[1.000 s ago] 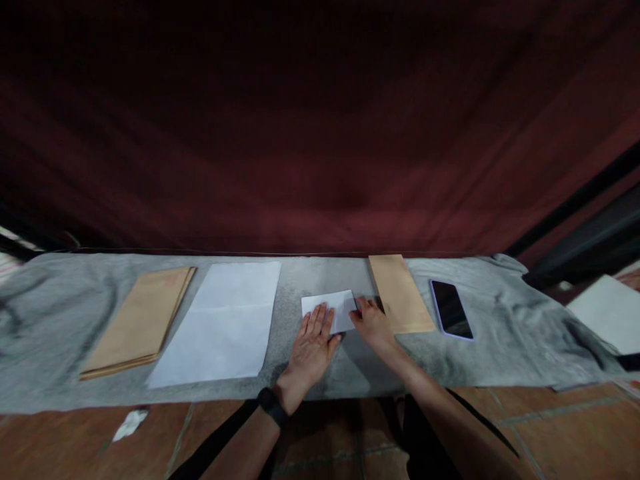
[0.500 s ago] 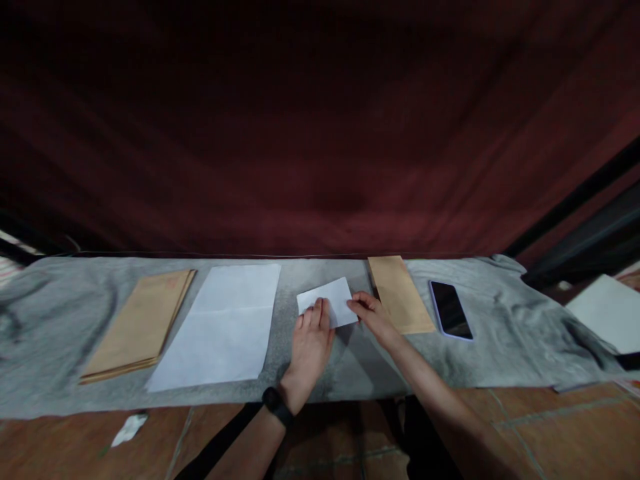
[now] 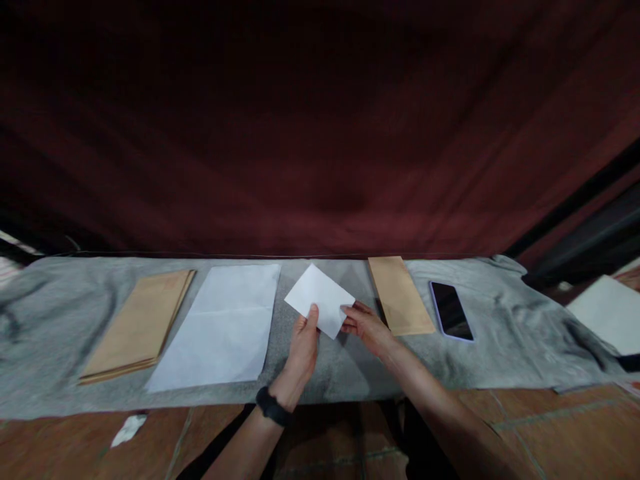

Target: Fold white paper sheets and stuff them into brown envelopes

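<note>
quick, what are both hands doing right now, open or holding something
Left hand: closed on the small white paper, thumb on top.
Right hand: closed on the same paper, fingertips at its right corner.

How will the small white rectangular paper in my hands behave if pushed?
The small white rectangular paper probably feels light, as your left hand and right hand hold only its edges. It seems fairly stiff, since those edges look straight. Pushed hard, it may buckle, looking thin.
</note>
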Action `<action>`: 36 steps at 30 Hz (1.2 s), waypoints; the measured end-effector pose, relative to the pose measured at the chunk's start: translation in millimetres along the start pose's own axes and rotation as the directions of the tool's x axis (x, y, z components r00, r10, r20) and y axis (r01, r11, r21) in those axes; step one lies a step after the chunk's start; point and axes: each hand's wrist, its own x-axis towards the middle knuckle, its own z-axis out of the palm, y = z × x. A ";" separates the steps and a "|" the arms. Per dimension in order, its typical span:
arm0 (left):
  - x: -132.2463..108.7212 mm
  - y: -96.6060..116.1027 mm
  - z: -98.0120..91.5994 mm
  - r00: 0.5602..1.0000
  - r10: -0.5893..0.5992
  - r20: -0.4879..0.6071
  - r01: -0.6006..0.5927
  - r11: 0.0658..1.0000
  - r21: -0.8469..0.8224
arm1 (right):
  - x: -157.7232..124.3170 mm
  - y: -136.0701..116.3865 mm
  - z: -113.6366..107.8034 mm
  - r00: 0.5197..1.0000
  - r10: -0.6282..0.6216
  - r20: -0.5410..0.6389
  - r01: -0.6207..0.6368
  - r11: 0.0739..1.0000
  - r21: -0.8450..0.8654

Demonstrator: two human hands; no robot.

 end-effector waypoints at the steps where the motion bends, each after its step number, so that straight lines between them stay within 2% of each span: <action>1: -1.1 0.8 1.4 1.000 -0.023 0.000 0.023 0.999 -0.029 | 1.0 0.6 0.1 0.999 -0.019 -0.042 0.019 1.000 -0.010; 4: 0.8 8.7 0.1 0.999 -0.038 -0.027 0.037 0.998 -0.051 | 4.6 0.0 -2.5 0.990 -0.078 -0.122 0.064 0.991 -0.116; 7: 9.6 19.4 -9.6 0.994 0.013 -0.106 -0.013 1.000 0.000 | 7.5 -1.5 -7.6 0.983 -0.138 -0.122 0.101 0.958 -0.267; 11: 24.2 25.4 -28.7 0.973 0.149 -0.175 -0.114 0.974 0.193 | 10.1 -2.2 -14.5 0.976 -0.177 -0.130 0.119 0.924 -0.362; 15: 35.7 17.6 -45.2 0.973 0.206 -0.106 -0.138 0.882 0.450 | 15.9 0.0 -21.7 0.966 -0.221 -0.133 0.139 0.880 -0.455; 19: 38.1 8.9 -51.8 0.970 0.242 -0.020 -0.164 0.713 0.681 | 25.1 4.9 -30.0 0.951 -0.281 -0.132 0.161 0.808 -0.567; 23: 30.2 11.1 -47.2 0.977 0.202 0.066 -0.153 0.454 0.877 | 31.5 9.8 -38.1 0.929 -0.354 -0.106 0.198 0.720 -0.665; 26: 22.7 16.3 -40.5 0.982 0.172 0.083 -0.126 0.260 0.957 | 30.5 10.7 -41.5 0.913 -0.394 -0.107 0.202 0.663 -0.721; 28: 19.2 18.9 -36.9 0.983 0.162 0.085 -0.111 0.162 0.981 | 26.2 9.5 -40.9 0.871 -0.482 -0.097 0.213 0.547 -0.810; 30: 17.2 19.9 -34.9 0.984 0.155 0.092 -0.109 0.109 0.988 | 19.9 8.7 -36.8 0.792 -0.611 -0.003 0.242 0.319 -0.916; 32: 16.2 19.7 -34.0 0.983 0.148 0.105 -0.120 0.093 0.988 | 12.6 11.0 -29.1 0.728 -0.663 0.175 0.300 0.078 -0.951; 34: 15.7 18.7 -33.9 0.982 0.145 0.125 -0.139 0.090 0.986 | 5.1 17.9 -19.0 0.721 -0.605 0.339 0.390 -0.051 -0.920; 36: 15.2 17.5 -34.2 0.977 0.150 0.148 -0.161 0.078 0.984 | -1.9 28.0 -9.4 0.740 -0.500 0.450 0.447 -0.135 -0.884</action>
